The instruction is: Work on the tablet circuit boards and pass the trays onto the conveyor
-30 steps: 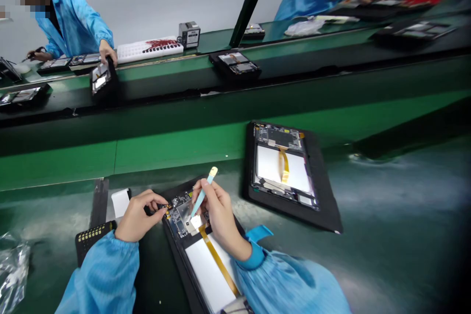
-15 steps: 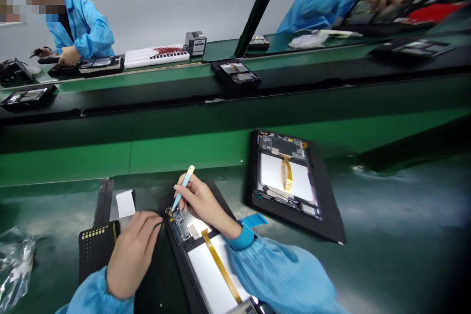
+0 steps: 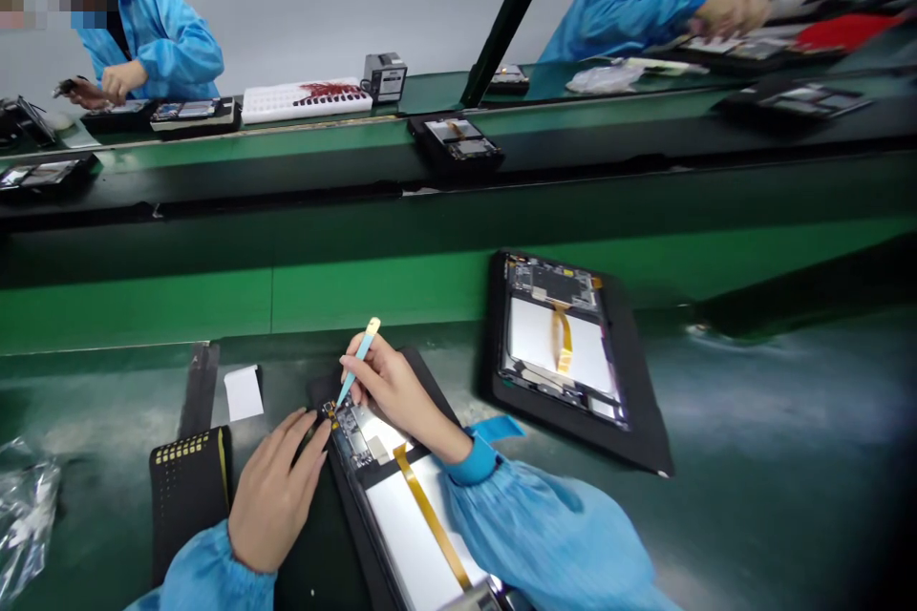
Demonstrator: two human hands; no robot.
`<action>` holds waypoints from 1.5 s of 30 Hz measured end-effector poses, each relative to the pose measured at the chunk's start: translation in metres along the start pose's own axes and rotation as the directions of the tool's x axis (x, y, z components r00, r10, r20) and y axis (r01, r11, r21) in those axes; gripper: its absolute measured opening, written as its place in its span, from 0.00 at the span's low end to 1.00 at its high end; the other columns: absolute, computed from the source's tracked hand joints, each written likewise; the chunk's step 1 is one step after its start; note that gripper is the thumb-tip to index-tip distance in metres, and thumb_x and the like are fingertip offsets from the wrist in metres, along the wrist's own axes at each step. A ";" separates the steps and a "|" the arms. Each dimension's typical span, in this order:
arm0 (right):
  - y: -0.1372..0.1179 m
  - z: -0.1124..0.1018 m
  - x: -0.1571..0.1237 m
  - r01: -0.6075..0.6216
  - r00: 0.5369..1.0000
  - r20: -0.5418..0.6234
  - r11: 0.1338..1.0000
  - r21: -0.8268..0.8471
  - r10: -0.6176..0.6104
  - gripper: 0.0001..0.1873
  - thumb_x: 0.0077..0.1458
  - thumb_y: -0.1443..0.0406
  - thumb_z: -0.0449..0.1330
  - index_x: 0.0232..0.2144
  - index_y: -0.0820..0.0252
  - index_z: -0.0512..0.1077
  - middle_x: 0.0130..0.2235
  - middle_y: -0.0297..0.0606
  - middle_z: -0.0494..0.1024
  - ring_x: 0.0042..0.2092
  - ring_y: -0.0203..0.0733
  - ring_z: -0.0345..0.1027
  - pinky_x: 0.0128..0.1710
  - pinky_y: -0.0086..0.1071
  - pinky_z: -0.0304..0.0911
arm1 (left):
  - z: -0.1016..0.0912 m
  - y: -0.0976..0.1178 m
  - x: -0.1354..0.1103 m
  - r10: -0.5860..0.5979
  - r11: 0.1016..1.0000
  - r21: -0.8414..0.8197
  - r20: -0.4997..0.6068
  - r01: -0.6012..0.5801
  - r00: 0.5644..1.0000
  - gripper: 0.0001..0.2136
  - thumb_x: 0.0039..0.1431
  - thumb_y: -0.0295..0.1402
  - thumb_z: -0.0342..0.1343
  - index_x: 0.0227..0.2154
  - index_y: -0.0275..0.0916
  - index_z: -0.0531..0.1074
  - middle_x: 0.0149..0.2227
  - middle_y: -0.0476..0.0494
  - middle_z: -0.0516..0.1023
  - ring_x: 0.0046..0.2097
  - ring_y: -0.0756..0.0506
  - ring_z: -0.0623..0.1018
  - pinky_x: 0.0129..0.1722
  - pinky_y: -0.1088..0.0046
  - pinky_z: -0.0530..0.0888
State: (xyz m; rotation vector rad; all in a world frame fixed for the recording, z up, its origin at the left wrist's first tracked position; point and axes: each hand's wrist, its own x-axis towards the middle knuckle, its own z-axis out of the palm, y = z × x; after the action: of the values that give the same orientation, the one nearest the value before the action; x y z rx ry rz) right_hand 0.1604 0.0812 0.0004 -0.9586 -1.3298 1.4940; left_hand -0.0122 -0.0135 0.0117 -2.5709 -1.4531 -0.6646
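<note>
An opened tablet [image 3: 401,516] lies in front of me on a black mat, showing a white battery, an orange flex cable and a circuit board at its far end. My right hand [image 3: 391,391] pinches a light-blue spudger [image 3: 358,365], whose tip touches the board's top left corner. My left hand [image 3: 276,492] lies flat, fingers stretched out, along the tablet's left edge, its fingertips close to that corner. It holds nothing.
A second opened tablet [image 3: 563,344] rests on a black tray at right. A black perforated pad [image 3: 187,487], a white slip [image 3: 244,391] and a plastic bag [image 3: 25,516] lie at left. Beyond runs a green conveyor [image 3: 358,286]; people in blue coats work across it.
My left hand went from pinching at the board's corner to lying flat beside the tablet. My right hand shifted the spudger's tip left from mid-board to the top left corner.
</note>
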 end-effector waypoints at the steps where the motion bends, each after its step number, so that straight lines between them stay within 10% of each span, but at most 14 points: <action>1: -0.001 0.000 0.000 0.000 1.000 -0.002 1.000 -0.007 0.000 0.08 0.57 0.59 0.57 0.31 0.56 0.64 0.19 0.25 0.68 0.17 0.32 0.61 0.17 0.23 0.58 | 0.000 0.000 0.000 0.000 1.000 -0.001 -0.001 0.000 1.000 0.14 0.67 0.28 0.41 0.49 0.37 0.69 0.45 0.40 0.78 0.48 0.42 0.76 0.44 0.68 0.75; 45: -0.003 0.003 -0.005 -0.016 0.999 -0.042 0.999 0.032 0.018 0.08 0.56 0.60 0.57 0.30 0.56 0.62 0.16 0.23 0.67 0.15 0.32 0.59 0.16 0.24 0.55 | 0.009 -0.007 -0.011 -0.006 0.984 -0.178 0.024 0.010 1.000 0.16 0.64 0.22 0.45 0.53 0.33 0.66 0.50 0.35 0.72 0.54 0.41 0.70 0.50 0.64 0.71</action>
State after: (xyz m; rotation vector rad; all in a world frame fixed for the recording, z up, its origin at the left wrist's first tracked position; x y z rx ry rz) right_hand 0.1595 0.0759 0.0037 -0.9790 -1.2673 1.4948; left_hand -0.0199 -0.0162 -0.0024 -2.7151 -1.4739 -0.8032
